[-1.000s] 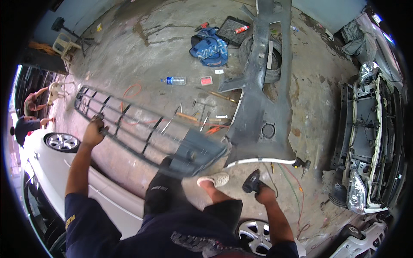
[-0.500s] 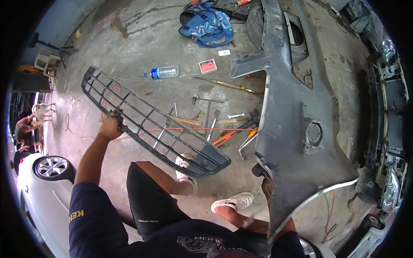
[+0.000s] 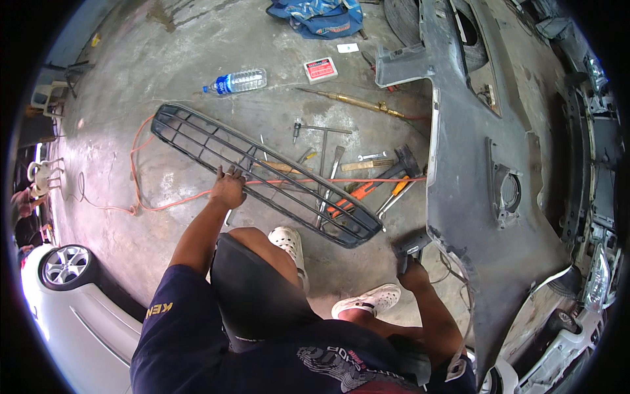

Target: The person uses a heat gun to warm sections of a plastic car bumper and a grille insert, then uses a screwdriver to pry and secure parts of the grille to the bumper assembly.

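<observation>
My left hand (image 3: 228, 189) grips the near long edge of a black car grille (image 3: 197, 139), a slatted mesh panel slanting from the upper left down toward the right. My right hand (image 3: 413, 274) is wrapped around the handle of a black pistol-shaped power tool (image 3: 413, 247), whose exact kind I cannot make out. Right beside it stands a large grey bumper cover (image 3: 469, 177) with a round opening. Under and beyond the grille lie a T-handle wrench (image 3: 323, 154), a hammer (image 3: 407, 161), an orange-handled tool (image 3: 354, 197) and a small spanner (image 3: 373, 156).
A soldering iron (image 3: 348, 100), a red-and-white box (image 3: 320, 69), a water bottle (image 3: 239, 81) and a blue bag (image 3: 318, 16) lie farther off. An orange cord (image 3: 177, 205) crosses the concrete floor. A silver car (image 3: 85, 315) stands at left; car parts line the right.
My left hand and the grille have shifted right, and the grille now hangs over more of the tools. My right hand has come out from behind the bumper cover, showing more of the black tool.
</observation>
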The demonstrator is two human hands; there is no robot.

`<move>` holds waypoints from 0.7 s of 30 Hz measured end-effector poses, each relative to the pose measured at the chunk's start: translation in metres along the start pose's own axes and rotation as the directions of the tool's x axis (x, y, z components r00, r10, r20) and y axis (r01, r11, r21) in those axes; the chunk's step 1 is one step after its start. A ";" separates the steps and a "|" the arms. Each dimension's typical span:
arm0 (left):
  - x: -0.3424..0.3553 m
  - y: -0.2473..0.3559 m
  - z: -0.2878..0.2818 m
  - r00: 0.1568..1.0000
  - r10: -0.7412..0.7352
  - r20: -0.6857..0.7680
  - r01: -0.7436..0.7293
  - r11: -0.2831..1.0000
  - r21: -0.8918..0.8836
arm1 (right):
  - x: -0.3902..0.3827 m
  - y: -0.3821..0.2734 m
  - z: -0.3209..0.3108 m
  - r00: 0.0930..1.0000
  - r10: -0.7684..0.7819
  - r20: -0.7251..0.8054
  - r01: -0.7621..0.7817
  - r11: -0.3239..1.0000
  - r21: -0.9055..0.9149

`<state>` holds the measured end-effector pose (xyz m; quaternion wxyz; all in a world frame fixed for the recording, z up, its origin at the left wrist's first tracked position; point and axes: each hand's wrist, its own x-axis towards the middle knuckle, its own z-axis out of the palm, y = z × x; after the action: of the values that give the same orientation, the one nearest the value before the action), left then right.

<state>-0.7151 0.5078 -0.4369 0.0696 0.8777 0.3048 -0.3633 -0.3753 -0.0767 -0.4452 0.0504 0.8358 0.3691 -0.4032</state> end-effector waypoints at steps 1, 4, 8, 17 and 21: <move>0.004 -0.003 0.004 0.999 -0.035 0.036 0.034 0.999 0.019 | 0.001 -0.001 0.002 0.999 -0.040 -0.013 0.040 0.999 0.003; 0.010 -0.003 0.017 0.993 -0.102 0.059 0.101 0.995 0.020 | 0.007 0.003 0.005 0.991 -0.131 0.026 0.133 0.988 -0.073; 0.017 0.000 0.025 0.981 -0.143 0.129 0.136 0.989 0.058 | 0.001 -0.003 0.028 0.998 -0.031 0.058 0.030 0.999 0.033; 0.032 0.063 -0.090 0.999 0.029 0.015 -0.027 0.995 -0.092 | -0.001 -0.046 0.003 0.952 0.219 0.212 -0.250 0.959 0.131; 0.063 0.077 -0.091 0.869 0.380 -0.317 -0.405 0.914 -0.017 | 0.021 0.008 0.036 0.899 0.414 -0.145 -0.356 0.881 0.311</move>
<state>-0.5817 0.5076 -0.4210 0.1303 0.9631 0.1420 -0.1877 -0.3842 -0.0844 -0.4860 -0.0261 0.9287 0.1378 -0.3433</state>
